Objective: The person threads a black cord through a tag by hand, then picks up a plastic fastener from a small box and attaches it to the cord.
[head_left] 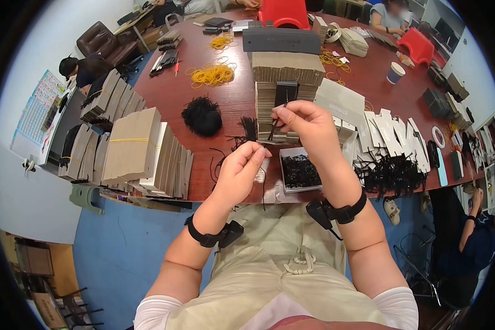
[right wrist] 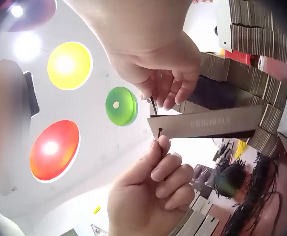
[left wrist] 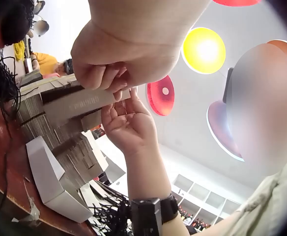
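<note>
A grey card (right wrist: 207, 122) printed "ORIGINALS" has a hole near one end with black cord (right wrist: 154, 105) at it. My left hand (head_left: 241, 170) pinches the cord between thumb and forefinger just below the hole, as the right wrist view shows. Above the card, my right hand (head_left: 311, 129) pinches a dark strand of the cord with its fingertips. In the left wrist view the card (left wrist: 82, 105) extends away from both hands, and the left fingers (left wrist: 101, 76) partly hide its end.
Tall stacks of grey card (head_left: 289, 69) stand ahead. A box of black cords (head_left: 300, 170) lies near the table edge, with a black cord bundle (head_left: 202, 116) and banded cards (head_left: 132, 146) on the left. White tags (head_left: 388, 135), a paper cup (head_left: 395, 72) and yellow rubber bands (head_left: 212, 75) lie around.
</note>
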